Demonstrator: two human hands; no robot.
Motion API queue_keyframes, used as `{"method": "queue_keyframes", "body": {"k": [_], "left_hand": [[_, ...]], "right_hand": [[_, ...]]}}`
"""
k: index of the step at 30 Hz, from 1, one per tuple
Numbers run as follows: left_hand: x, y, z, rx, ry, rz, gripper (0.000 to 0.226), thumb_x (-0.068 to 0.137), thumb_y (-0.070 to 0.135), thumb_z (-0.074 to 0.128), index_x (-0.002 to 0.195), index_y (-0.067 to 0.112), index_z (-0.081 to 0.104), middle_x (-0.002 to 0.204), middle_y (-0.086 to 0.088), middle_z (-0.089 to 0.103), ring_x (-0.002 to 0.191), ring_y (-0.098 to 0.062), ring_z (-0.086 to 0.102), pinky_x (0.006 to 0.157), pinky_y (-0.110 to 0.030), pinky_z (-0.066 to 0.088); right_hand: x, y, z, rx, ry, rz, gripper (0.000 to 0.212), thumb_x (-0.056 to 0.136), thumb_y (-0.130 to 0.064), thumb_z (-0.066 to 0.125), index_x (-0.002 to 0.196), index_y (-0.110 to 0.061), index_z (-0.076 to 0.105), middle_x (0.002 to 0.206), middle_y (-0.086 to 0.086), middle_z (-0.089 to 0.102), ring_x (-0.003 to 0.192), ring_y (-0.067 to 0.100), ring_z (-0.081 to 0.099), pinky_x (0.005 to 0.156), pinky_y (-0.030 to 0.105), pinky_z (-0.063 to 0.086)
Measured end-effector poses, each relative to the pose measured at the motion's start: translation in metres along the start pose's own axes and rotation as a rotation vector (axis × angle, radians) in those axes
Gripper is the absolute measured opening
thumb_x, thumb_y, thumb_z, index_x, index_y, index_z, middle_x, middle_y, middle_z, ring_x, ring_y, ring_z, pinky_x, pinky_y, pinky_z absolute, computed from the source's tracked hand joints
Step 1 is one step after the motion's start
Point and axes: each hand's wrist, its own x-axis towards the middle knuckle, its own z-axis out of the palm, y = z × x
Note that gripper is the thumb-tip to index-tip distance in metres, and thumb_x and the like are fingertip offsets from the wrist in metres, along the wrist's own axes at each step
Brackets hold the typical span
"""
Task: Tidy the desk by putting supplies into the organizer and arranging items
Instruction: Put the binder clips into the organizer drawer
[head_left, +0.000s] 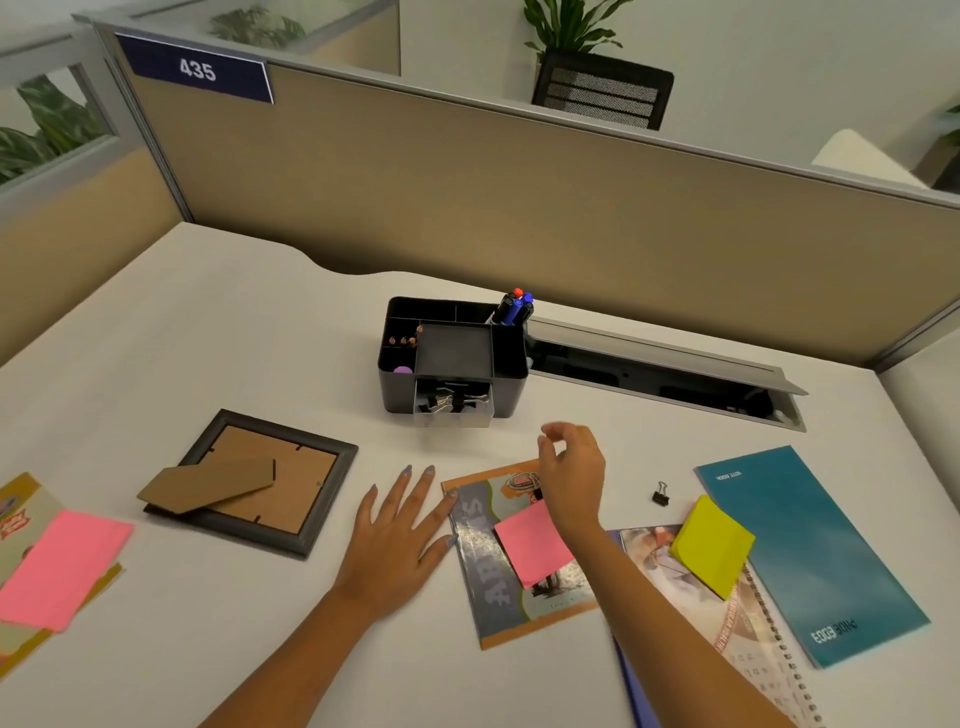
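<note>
A black desk organizer (506, 353) stands mid-desk, with markers (514, 306) upright in its right cup and pencils in its left compartment. Its clear front drawer (453, 408) is pulled out and holds several binder clips. My right hand (571, 473) hovers just in front of the drawer, fingers loosely curled with nothing in them. My left hand (400, 530) lies flat on the desk, fingers spread, touching the left edge of a grey-and-orange book (483, 582). A pink sticky pad (532, 548) lies on that book. One loose black binder clip (661, 494) sits on the desk to the right.
A picture frame (254, 483) lies face down at left. A pink pad (62, 566) rests on booklets at the far left. A yellow sticky pad (714, 545) lies on a spiral notebook (727, 623), beside a teal notebook (815, 551). A cable slot (665, 374) opens behind the organizer.
</note>
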Motion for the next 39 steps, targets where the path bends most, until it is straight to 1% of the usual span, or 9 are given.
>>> {"method": "queue_keyframes", "body": {"k": [6,17,19,21,24,27,29,34,39], "left_hand": [[0.0,0.001,-0.001,0.022,-0.007,-0.011,0.057,0.096,0.057,0.017,0.148,0.034,0.017,0.157,0.0,0.015,0.144,-0.025,0.015,0.11,-0.049,0.015],[0.002,0.003,0.001,-0.108,-0.018,-0.04,0.059,0.092,0.062,0.006,0.147,0.04,0.01,0.157,0.008,0.008,0.145,-0.017,0.005,0.113,-0.048,0.009],[0.007,0.008,-0.003,-0.294,-0.006,-0.122,0.066,0.086,0.065,0.002,0.145,0.039,0.019,0.155,0.014,0.008,0.144,-0.01,0.002,0.113,-0.044,0.003],[0.013,0.022,-0.015,-0.48,0.092,-0.223,0.065,0.085,0.059,0.014,0.138,0.031,0.039,0.148,0.011,0.032,0.139,-0.01,0.025,0.106,-0.038,0.015],[0.02,0.048,-0.033,-0.707,0.256,-0.295,0.037,0.093,0.037,0.039,0.124,0.023,0.055,0.12,0.009,0.057,0.112,-0.011,0.053,0.09,-0.029,0.028],[0.032,0.074,-0.049,-1.201,0.096,-0.382,0.028,0.095,0.024,0.051,0.123,0.02,0.055,0.107,0.004,0.064,0.093,-0.011,0.064,0.075,-0.017,0.051],[0.039,0.086,-0.054,-1.39,-0.035,-0.401,0.033,0.092,0.031,0.055,0.124,0.023,0.054,0.111,-0.001,0.066,0.089,-0.014,0.068,0.072,-0.023,0.056],[0.039,0.098,-0.049,-1.411,-0.003,-0.44,0.011,0.092,0.023,0.057,0.098,0.018,0.065,0.085,-0.005,0.072,0.076,-0.019,0.07,0.072,-0.035,0.059],[0.032,0.083,-0.036,-1.34,0.074,-0.539,0.009,0.093,0.013,0.054,0.092,0.01,0.062,0.078,-0.009,0.071,0.067,-0.021,0.068,0.06,-0.024,0.054]], "right_hand": [[-0.016,0.036,-0.007,-0.22,-0.353,0.011,0.031,0.087,-0.021,0.059,0.118,-0.015,0.062,0.117,0.009,0.051,0.106,0.028,0.049,0.085,0.029,0.039],[-0.009,0.044,-0.011,-0.252,-0.352,0.021,0.024,0.087,-0.015,0.054,0.107,-0.01,0.065,0.106,0.01,0.061,0.088,0.024,0.058,0.071,0.027,0.044],[-0.01,0.043,-0.015,-0.217,-0.315,0.003,0.023,0.086,-0.018,0.057,0.107,-0.01,0.063,0.104,0.007,0.062,0.087,0.021,0.057,0.07,0.025,0.041],[-0.012,0.039,-0.019,-0.132,-0.271,-0.038,0.023,0.084,-0.016,0.059,0.107,-0.01,0.06,0.103,0.006,0.062,0.087,0.018,0.058,0.071,0.024,0.042],[-0.022,0.028,-0.023,0.02,-0.256,-0.105,0.026,0.084,-0.011,0.061,0.11,-0.011,0.057,0.103,0.003,0.063,0.087,0.013,0.061,0.076,0.028,0.051],[-0.037,0.019,-0.026,0.112,-0.276,-0.175,0.03,0.084,-0.011,0.063,0.111,-0.015,0.054,0.099,-0.003,0.065,0.084,0.007,0.062,0.075,0.023,0.053],[-0.048,0.016,-0.026,0.175,-0.304,-0.208,0.03,0.083,-0.01,0.064,0.111,-0.018,0.053,0.098,-0.007,0.065,0.084,0.003,0.063,0.076,0.02,0.053],[-0.067,0.024,-0.031,0.096,-0.355,-0.196,0.035,0.088,-0.02,0.059,0.122,-0.019,0.052,0.116,-0.005,0.062,0.105,0.008,0.055,0.087,0.015,0.041],[-0.082,0.054,-0.027,-0.292,-0.46,-0.062,0.071,0.086,-0.049,0.03,0.144,-0.009,0.025,0.152,0.01,0.026,0.14,0.028,0.023,0.112,0.041,0.026]]}}
